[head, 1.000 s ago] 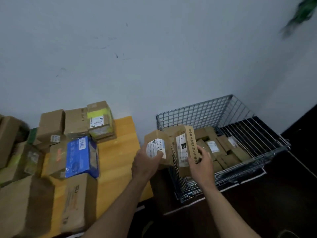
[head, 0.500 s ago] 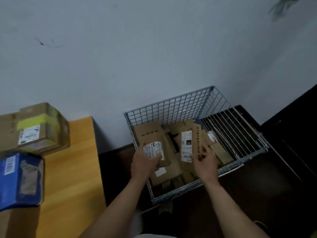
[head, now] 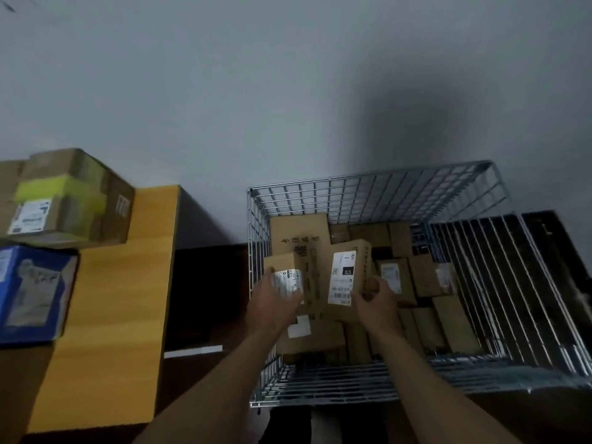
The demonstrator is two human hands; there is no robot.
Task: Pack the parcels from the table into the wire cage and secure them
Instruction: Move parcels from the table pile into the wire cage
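Two parcels are being held just above the cartons in the wire cage (head: 368, 184), both hands inside its rim. A small labelled box (head: 283, 267) is being gripped by the left hand (head: 272, 310), fingers curled round its near side. A taller labelled box (head: 347, 274) is being pinched upright by the right hand (head: 376, 302) at its lower edge, prob. so it can be slotted btwn cartons. More parcels, incl. a yellow-taped box (head: 70, 197) and a blue box (head: 32, 290), are being left on the table (head: 128, 283).
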